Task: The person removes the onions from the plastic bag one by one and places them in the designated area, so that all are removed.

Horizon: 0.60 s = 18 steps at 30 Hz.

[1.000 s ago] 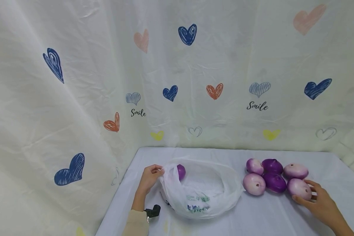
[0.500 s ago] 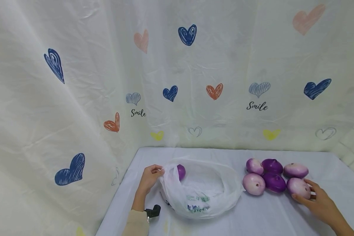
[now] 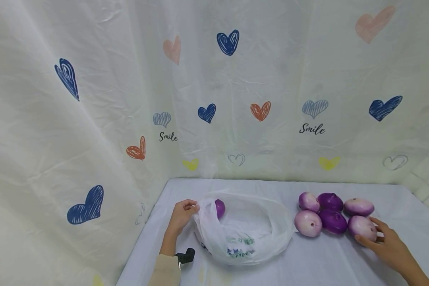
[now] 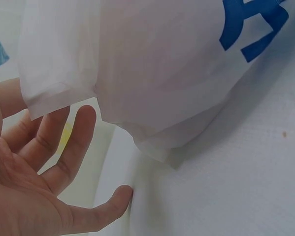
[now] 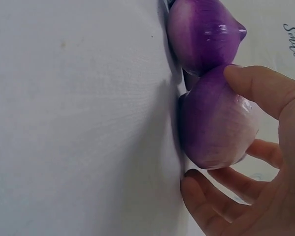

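My left hand point(image 3: 182, 214) pinches the left side of a white plastic bag point(image 3: 250, 254) at its rim. In the left wrist view, the bag point(image 4: 157, 64) hangs over part of the left hand point(image 4: 44, 172), and several fingers spread below its edge. A purple onion point(image 3: 219, 208) shows inside the bag's open mouth. At the right, my right hand point(image 3: 387, 244) holds a pale purple onion point(image 3: 362, 228), the front right one of a cluster. The right wrist view has the thumb on this onion point(image 5: 216, 123) and other fingers curved around its far side.
Two dark purple onions point(image 3: 332, 221) and several paler ones, such as the small onion point(image 3: 308, 201), stand close together right of the bag. A black object point(image 3: 186, 256) is by the left wrist. A curtain with hearts point(image 3: 236, 79) hangs behind the white table point(image 3: 321, 262).
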Each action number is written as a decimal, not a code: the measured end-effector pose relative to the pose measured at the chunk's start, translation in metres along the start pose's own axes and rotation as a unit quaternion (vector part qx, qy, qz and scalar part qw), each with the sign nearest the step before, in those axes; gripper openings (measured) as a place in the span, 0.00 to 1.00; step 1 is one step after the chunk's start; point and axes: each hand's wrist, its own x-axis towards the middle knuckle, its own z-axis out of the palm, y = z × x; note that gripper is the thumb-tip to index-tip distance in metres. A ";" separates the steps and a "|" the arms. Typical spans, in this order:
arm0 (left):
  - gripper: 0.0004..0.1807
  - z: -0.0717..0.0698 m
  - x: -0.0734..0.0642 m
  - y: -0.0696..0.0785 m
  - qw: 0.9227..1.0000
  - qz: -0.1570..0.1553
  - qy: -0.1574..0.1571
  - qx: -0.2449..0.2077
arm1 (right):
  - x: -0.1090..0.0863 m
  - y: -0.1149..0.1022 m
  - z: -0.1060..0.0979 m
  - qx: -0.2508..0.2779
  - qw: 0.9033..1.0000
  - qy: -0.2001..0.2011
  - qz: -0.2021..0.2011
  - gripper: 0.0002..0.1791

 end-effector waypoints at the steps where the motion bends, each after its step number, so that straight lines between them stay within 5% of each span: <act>1: 0.10 0.000 0.000 0.000 1.000 0.000 0.000 0.000 | -0.001 -0.001 0.000 -0.002 1.000 0.004 -0.002 0.53; 10: 0.10 0.000 0.000 0.001 1.000 -0.001 0.002 0.004 | -0.009 -0.010 0.000 -0.042 0.990 0.124 -0.043 0.44; 18: 0.10 0.001 -0.001 0.002 1.000 -0.003 0.003 0.006 | -0.016 -0.061 -0.008 0.001 0.982 0.173 -0.076 0.44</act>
